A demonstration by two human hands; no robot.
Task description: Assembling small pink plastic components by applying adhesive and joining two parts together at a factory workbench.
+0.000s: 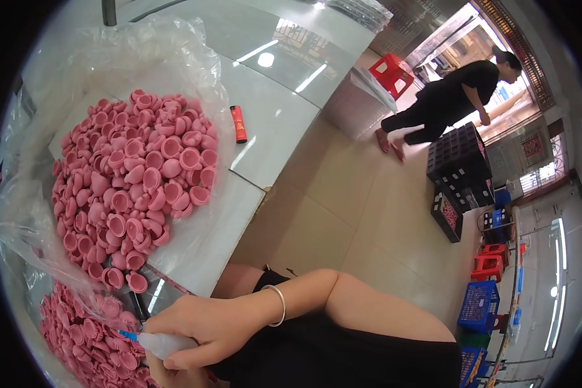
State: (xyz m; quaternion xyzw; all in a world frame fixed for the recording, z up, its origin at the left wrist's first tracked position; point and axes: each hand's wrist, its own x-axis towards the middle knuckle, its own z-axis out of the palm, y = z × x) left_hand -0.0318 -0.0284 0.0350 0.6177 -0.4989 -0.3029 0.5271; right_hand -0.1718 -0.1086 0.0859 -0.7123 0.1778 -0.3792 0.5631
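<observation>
My right hand [207,326], a bangle on its wrist, is closed around a small whitish squeeze bottle [165,344] with a thin blue tip pointing left. Just under the bottle, at the lower edge, my left hand [181,377] shows only in part; its fingers look bent together, and whatever they hold is hidden. Left of both hands lies a heap of pink, ridged cup-like pieces [87,339]. Beyond it, a larger pile of smooth pink hollow half-round pieces [132,174] rests on an opened clear plastic bag [194,58].
A red lighter [238,124] lies on the glossy white table [275,139] right of the pile. On the floor side, a person in dark clothes [456,97] walks near stacked black crates [459,158]. Red stools [391,74] and blue baskets [478,305] stand farther off.
</observation>
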